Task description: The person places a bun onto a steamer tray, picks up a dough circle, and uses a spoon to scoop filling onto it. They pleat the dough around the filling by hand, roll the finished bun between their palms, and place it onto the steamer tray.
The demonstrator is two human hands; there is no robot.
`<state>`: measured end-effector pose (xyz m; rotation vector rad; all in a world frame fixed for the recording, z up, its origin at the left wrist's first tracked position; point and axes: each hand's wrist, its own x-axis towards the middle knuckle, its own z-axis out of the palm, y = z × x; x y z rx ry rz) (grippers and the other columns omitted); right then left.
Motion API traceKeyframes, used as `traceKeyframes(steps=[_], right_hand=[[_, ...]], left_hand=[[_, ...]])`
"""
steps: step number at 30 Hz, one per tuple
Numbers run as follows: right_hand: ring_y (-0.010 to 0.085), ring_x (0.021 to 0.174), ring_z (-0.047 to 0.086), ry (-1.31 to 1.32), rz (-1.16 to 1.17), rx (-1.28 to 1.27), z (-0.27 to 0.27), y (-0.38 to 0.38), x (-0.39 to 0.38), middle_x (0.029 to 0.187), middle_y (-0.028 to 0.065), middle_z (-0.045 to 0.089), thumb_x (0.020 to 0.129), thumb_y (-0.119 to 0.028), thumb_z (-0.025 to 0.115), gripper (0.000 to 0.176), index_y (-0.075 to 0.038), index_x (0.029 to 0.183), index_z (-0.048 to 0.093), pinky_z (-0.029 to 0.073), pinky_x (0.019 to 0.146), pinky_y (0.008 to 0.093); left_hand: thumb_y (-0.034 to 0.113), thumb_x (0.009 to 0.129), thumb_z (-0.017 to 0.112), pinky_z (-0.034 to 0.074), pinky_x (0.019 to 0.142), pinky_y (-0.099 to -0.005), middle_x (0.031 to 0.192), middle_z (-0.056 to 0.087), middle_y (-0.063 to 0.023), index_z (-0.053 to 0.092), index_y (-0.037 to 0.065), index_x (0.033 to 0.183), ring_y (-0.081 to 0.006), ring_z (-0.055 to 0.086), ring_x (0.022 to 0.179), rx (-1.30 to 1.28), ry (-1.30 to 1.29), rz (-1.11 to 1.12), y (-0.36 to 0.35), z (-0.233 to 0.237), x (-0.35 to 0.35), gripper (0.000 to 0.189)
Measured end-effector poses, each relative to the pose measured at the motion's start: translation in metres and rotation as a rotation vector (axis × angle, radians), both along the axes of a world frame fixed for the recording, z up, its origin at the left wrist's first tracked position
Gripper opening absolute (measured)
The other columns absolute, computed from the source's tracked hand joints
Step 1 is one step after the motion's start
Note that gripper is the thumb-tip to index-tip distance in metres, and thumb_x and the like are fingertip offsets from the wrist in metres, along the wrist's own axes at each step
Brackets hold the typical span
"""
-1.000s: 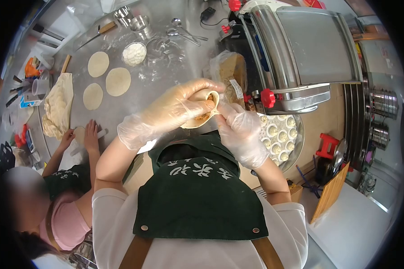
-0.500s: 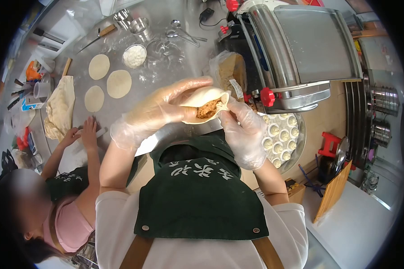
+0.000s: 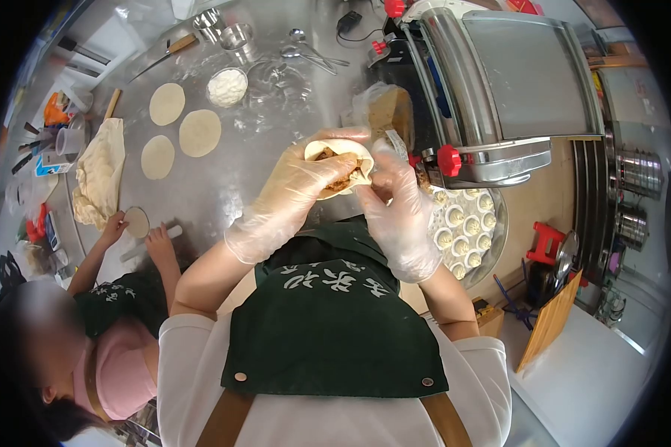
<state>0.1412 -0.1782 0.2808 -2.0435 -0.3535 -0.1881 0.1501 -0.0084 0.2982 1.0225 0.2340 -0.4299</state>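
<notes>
A filled bun [image 3: 363, 165], its dough wrapper partly gathered and brown filling showing, is held up in front of my apron. My left hand [image 3: 294, 179], in a clear plastic glove, cups it from the left, with the thumb pressed onto the filling. On the other side my right hand [image 3: 399, 208], gloved too, has its fingertips at the pleated edge of the dough. Beyond my right wrist lies a round metal tray [image 3: 502, 237] with several pleated buns [image 3: 471, 225] in it.
A co-worker at the left handles a small dough round [image 3: 136, 222] and a rolling pin [image 3: 153, 244]. Dough rounds [image 3: 200, 133], a bowl of flour [image 3: 227, 87], spoons [image 3: 317, 56] and a knife [image 3: 173, 49] lie on the metal table. A dough-rolling machine [image 3: 514, 82] stands at the right.
My left hand has turned, its thumb now deeper over the filling, and the bun is more closed. The co-worker's hands have moved apart, one now lifting a dough round.
</notes>
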Motion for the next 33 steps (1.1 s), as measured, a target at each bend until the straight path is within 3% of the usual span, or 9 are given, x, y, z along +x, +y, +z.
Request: traceKeyframes(steps=[5, 8, 10, 19, 23, 26, 29, 32, 33], right_hand=[[0.0258, 0.064, 0.070, 0.020, 0.032, -0.149, 0.007, -0.006, 0.000, 0.076, 0.0152, 0.068, 0.079, -0.001, 0.076, 0.049, -0.003, 0.125, 0.062, 0.054, 0.058, 0.0337], [0.0258, 0.065, 0.070, -0.115, 0.057, -0.158, 0.004, -0.006, 0.003, 0.077, 0.0157, 0.069, 0.079, -0.001, 0.076, 0.047, -0.003, 0.125, 0.063, 0.055, 0.060, 0.0336], [0.0251, 0.065, 0.070, -0.049, 0.029, -0.116, 0.007, -0.004, 0.003, 0.078, 0.0157, 0.069, 0.079, 0.000, 0.075, 0.046, -0.002, 0.124, 0.064, 0.055, 0.060, 0.0332], [0.0225, 0.065, 0.069, -0.045, 0.031, -0.046, 0.008, -0.006, 0.006, 0.083, 0.0158, 0.070, 0.077, 0.003, 0.076, 0.049, -0.001, 0.125, 0.064, 0.054, 0.061, 0.0313], [0.0240, 0.065, 0.069, -0.122, 0.048, -0.069, 0.002, -0.005, 0.006, 0.080, 0.0160, 0.069, 0.077, 0.002, 0.076, 0.049, -0.003, 0.124, 0.064, 0.053, 0.059, 0.0317], [0.0245, 0.065, 0.070, -0.217, 0.182, -0.375, 0.013, -0.009, 0.007, 0.078, 0.0152, 0.068, 0.079, 0.000, 0.075, 0.048, -0.005, 0.125, 0.063, 0.053, 0.058, 0.0316], [0.0265, 0.063, 0.068, -0.193, 0.112, -0.274, 0.005, -0.009, 0.006, 0.073, 0.0132, 0.066, 0.080, -0.004, 0.075, 0.046, -0.006, 0.124, 0.064, 0.053, 0.057, 0.0336], [0.0297, 0.061, 0.065, 0.065, -0.111, 0.057, -0.005, 0.001, -0.004, 0.069, 0.0118, 0.063, 0.079, -0.006, 0.075, 0.047, -0.006, 0.124, 0.063, 0.052, 0.056, 0.0369], [0.0305, 0.060, 0.065, 0.064, -0.096, 0.003, -0.001, 0.001, -0.004, 0.070, 0.0117, 0.063, 0.079, -0.007, 0.075, 0.045, -0.006, 0.122, 0.063, 0.052, 0.056, 0.0377]], left_hand=[[0.021, 0.096, 0.063, 0.048, 0.100, -0.0311, 0.127, 0.063, -0.0081, 0.058, 0.001, 0.131, -0.0154, 0.061, 0.113, 0.024, -0.006, -0.063, 0.002, 0.002, 0.003, 0.041], [0.025, 0.097, 0.063, 0.046, 0.102, -0.0319, 0.128, 0.062, -0.0087, 0.057, 0.001, 0.132, -0.0163, 0.060, 0.116, -0.001, -0.014, -0.085, 0.007, 0.010, 0.005, 0.043], [0.026, 0.097, 0.062, 0.045, 0.104, -0.0326, 0.129, 0.061, -0.0094, 0.056, 0.001, 0.133, -0.0174, 0.059, 0.118, 0.021, -0.077, -0.102, 0.007, 0.013, 0.006, 0.044], [0.010, 0.096, 0.055, 0.045, 0.105, -0.0337, 0.133, 0.060, -0.0102, 0.058, -0.002, 0.129, -0.0197, 0.059, 0.120, -0.112, -0.033, -0.035, 0.007, 0.007, 0.009, 0.035], [0.009, 0.097, 0.054, 0.046, 0.103, -0.0307, 0.130, 0.062, -0.0081, 0.060, 0.001, 0.128, -0.0150, 0.059, 0.115, 0.019, -0.044, -0.059, 0.004, 0.010, 0.008, 0.032], [0.011, 0.098, 0.054, 0.047, 0.098, -0.0276, 0.126, 0.063, -0.0055, 0.060, 0.004, 0.128, -0.0108, 0.059, 0.110, 0.135, -0.058, -0.125, 0.001, 0.010, 0.008, 0.031], [0.013, 0.100, 0.054, 0.047, 0.094, -0.0251, 0.123, 0.063, -0.0026, 0.060, 0.006, 0.128, -0.0081, 0.058, 0.104, 0.173, -0.100, -0.168, 0.000, 0.009, 0.006, 0.030], [0.012, 0.100, 0.054, 0.047, 0.091, -0.0241, 0.119, 0.064, -0.0007, 0.060, 0.007, 0.130, -0.0076, 0.057, 0.102, 0.253, -0.145, -0.184, -0.003, 0.008, 0.007, 0.031], [0.012, 0.100, 0.054, 0.047, 0.091, -0.0239, 0.117, 0.063, -0.0003, 0.060, 0.008, 0.131, -0.0074, 0.057, 0.102, 0.329, -0.153, -0.203, -0.003, 0.009, 0.008, 0.031]])
